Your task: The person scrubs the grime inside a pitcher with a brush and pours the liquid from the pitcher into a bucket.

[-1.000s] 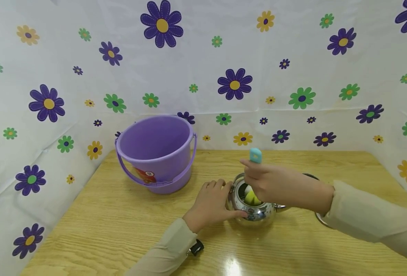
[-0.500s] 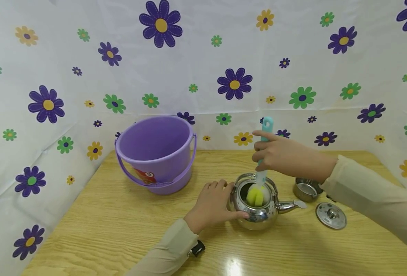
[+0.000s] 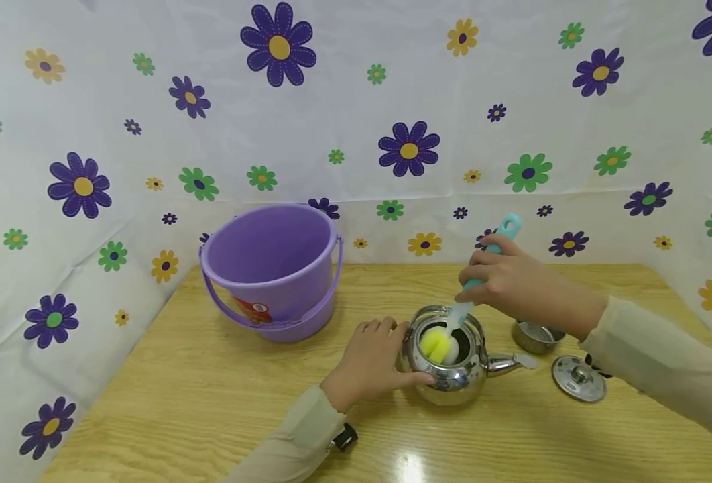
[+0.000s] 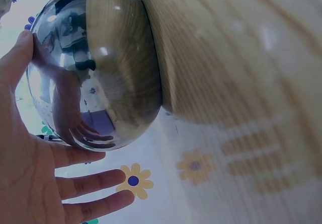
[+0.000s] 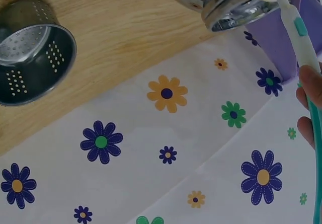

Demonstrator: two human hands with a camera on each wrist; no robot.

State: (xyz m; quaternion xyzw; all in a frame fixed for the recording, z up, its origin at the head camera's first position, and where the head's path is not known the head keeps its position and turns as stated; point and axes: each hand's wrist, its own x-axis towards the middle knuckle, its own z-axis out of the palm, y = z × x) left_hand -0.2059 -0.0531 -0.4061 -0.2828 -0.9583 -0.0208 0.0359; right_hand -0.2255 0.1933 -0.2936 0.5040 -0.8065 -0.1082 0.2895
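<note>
While right fingers (image 3: 475, 274) grip brush (image 3: 459, 312) | left fingers (image 4: 93, 182) straight, thumb (image 4: 20, 54) on kettle (image 3: 449, 390) | lid (image 3: 578, 380): head view only

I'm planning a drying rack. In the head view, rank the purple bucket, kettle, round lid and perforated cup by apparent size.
1. Purple bucket
2. Kettle
3. Round lid and perforated cup, unranked: they look close in size, and the right wrist hides part of the cup.

My right hand (image 3: 507, 278) is holding a turquoise-and-white brush (image 3: 460, 312), its tip yellow and white; against my left hand (image 3: 365, 365) a kettle (image 3: 446, 387) is gleaming silver; beyond, a purple bucket (image 3: 302, 285) is fronting flower-patterned white cloth (image 3: 344, 111).
</note>
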